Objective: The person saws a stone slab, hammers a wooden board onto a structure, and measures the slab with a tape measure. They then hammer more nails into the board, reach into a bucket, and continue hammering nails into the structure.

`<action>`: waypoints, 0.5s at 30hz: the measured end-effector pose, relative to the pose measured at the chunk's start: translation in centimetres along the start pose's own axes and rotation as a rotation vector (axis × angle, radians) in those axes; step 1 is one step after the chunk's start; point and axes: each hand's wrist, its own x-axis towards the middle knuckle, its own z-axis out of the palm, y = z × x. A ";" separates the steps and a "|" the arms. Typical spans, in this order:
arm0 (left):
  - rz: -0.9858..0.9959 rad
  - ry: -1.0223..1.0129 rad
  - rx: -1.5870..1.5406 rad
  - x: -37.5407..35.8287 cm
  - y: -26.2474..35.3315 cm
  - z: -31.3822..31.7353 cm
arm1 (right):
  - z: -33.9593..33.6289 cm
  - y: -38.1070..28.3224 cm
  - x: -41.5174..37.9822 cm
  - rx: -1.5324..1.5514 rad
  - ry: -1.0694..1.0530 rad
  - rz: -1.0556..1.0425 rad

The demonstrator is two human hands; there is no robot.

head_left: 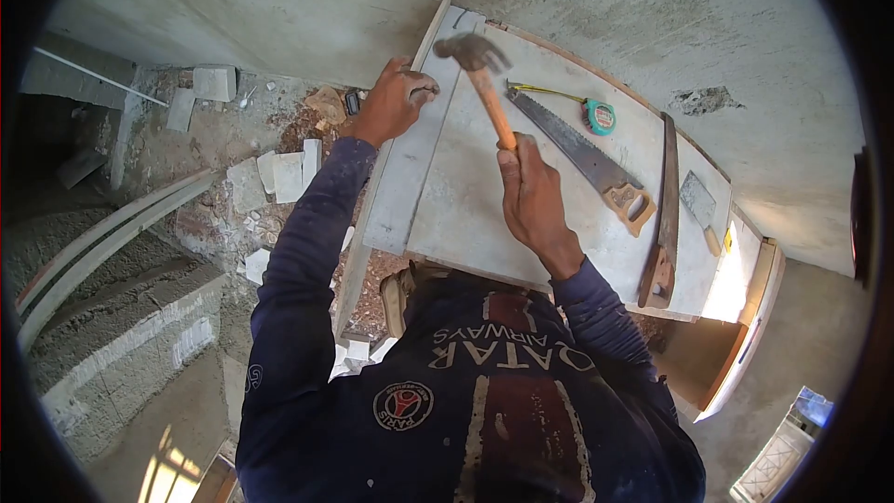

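My right hand (535,196) is wrapped round the orange handle of a claw hammer (491,98), whose head is raised over the upper end of a pale board (410,172). To the left, my left hand (400,101) rests at the board's edge with its fingers pinched together; what they hold, if anything, is too small to tell. The board lies along the left side of a white work surface (475,210). Right of the hammer are a handsaw (587,154) and a green tape measure (599,116) with some blade out.
A second saw (664,224) and a trowel (698,205) lie at the right of the surface. Grey walls stand behind. Broken white blocks (287,175) and rubble cover the floor at left, near a curved strip (112,233). A wooden frame (740,345) is at lower right.
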 end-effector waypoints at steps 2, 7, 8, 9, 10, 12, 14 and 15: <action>-0.028 0.036 -0.029 -0.2 0.2 0.0 | 0.8 1.5 0.0 -0.036 -0.018 -0.017; -0.021 0.015 -0.028 -0.3 -0.1 0.1 | 0.1 1.3 0.2 -0.062 -0.035 -0.038; -0.005 0.016 -0.040 -0.2 -0.1 0.0 | -0.4 0.5 0.3 -0.064 -0.036 -0.041; -0.008 0.019 -0.040 -0.2 -0.2 0.0 | -0.8 -0.5 0.2 -0.013 -0.003 -0.050; 0.011 0.078 -0.106 -0.4 -0.1 0.2 | -1.0 -1.1 -0.1 0.039 0.030 -0.054; 0.029 0.140 -0.174 -0.6 -0.1 0.4 | -0.1 0.0 -0.3 0.047 0.041 -0.056; -0.009 0.168 -0.219 -0.4 -0.2 0.5 | 0.9 1.8 -0.2 0.050 0.059 -0.061; -0.008 0.170 -0.221 -0.4 -0.2 0.6 | 1.1 2.6 0.3 -0.038 -0.054 0.013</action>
